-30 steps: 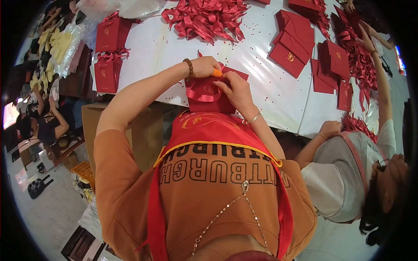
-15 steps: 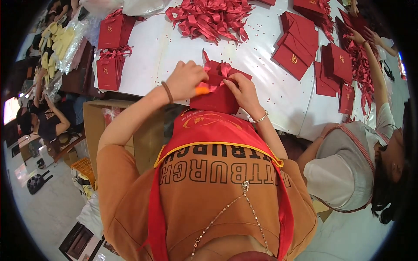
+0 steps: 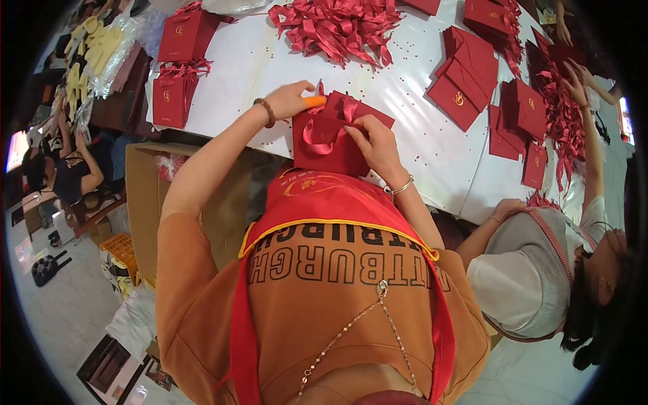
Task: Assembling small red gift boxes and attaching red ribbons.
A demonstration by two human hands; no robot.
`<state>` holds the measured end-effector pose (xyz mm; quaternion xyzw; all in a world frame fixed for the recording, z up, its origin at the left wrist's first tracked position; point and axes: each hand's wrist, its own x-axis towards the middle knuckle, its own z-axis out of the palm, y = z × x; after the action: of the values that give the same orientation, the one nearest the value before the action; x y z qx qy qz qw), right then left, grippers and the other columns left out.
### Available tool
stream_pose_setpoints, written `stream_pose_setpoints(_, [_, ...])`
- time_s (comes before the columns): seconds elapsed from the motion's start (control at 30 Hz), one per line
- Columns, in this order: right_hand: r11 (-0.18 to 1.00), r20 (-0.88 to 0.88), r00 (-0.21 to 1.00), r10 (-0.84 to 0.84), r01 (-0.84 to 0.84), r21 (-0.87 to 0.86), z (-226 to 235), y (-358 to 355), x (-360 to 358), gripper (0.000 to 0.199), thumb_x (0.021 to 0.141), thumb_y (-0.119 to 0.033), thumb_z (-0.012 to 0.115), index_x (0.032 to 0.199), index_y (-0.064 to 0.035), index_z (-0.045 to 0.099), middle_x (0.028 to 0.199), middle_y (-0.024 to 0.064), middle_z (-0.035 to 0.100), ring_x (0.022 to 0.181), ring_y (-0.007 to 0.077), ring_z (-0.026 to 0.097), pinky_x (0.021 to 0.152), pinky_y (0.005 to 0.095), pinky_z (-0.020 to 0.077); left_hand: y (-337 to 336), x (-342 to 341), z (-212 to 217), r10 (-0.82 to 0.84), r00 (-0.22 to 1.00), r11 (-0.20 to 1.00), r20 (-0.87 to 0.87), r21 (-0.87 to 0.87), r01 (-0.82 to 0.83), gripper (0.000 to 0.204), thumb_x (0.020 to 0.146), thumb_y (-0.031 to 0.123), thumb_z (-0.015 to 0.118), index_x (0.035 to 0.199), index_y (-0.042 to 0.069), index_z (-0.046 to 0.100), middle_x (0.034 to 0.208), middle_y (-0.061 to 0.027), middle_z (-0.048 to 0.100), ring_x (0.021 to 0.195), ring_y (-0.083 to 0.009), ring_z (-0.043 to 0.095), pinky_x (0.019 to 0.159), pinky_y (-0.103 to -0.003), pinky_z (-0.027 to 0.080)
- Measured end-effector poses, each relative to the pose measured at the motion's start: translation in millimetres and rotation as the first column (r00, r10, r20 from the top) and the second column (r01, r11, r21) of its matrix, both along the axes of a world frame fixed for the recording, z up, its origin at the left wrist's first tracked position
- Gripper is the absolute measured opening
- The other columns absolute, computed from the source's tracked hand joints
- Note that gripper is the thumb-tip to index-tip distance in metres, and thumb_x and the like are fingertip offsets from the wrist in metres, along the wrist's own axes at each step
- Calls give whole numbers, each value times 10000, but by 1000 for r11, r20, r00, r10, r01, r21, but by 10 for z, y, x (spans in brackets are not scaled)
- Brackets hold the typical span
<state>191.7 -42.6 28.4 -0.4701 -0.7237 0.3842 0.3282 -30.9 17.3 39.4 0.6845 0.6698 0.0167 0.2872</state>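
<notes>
Here, red bag [image 3: 331, 156] under right grip [image 3: 379, 143], pinching its edge, left grip [image 3: 290, 101] beside it, hold unclear.

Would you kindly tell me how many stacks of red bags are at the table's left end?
2: the farther stack near the picture's top, and the nearer stack just below it. More may be hidden behind them.

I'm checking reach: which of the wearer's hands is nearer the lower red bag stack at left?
Left. The left hand is right of that red bag stack; the right hand, gripping another red bag, is farther right.
</notes>
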Motion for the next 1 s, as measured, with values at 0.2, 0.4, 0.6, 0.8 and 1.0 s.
stream_pose_setpoints(0.2, [999, -5, 999, -32, 32, 1, -47, 1, 34, 157, 800, -147, 603, 850, -8, 551, 768, 136, 546, 660, 277, 551, 592, 325, 442, -75, 3, -24, 146, 768, 988, 623, -60, -139, 373, 731, 45, 637, 1093, 39, 546, 688, -44, 594, 610, -100, 560, 557, -213, 442])
stream_pose_setpoints(0.4, [999, -3, 999, -42, 42, -34, -37, 27, 39, 158, 800, -150, 604, 838, -7, 546, 771, 137, 543, 662, 281, 548, 594, 331, 441, -84, 60, -14, 81, 764, 983, 640, 77, -169, 268, 765, 47, 591, 1031, 12, 597, 717, -45, 609, 600, -97, 554, 572, -244, 452])
stream_pose_setpoints(0.6, [1000, -1, 1000, -24, 24, -19, -55, 12, 9, 165, 796, -153, 608, 854, -15, 540, 770, 139, 539, 671, 288, 549, 599, 340, 442, 26, 202, 103, 205, 757, 966, 620, -255, -53, 197, 766, 141, 578, 919, 52, 663, 730, -85, 643, 688, -149, 599, 623, -250, 454])
stream_pose_setpoints(0.8, [1000, 23, 1000, 1, -2, 29, -47, 15, -15, 177, 781, -163, 616, 867, -25, 545, 810, 124, 541, 726, 289, 545, 628, 347, 440, 154, 408, -111, 19, 884, 980, 467, -185, 77, 247, 756, 254, 613, 827, 23, 663, 642, -39, 585, 546, -102, 494, 524, -236, 378])
stream_pose_setpoints(1.0, [896, 51, 995, -90, 59, 439, -14, 34, 14, 266, 736, -133, 648, 978, -65, 562, 955, 90, 542, 862, 264, 520, 707, 307, 427, 189, 327, -162, 261, 729, 923, 633, -385, 3, 171, 756, 190, 642, 749, 20, 656, 566, 19, 525, 480, -57, 420, 449, -216, 321])
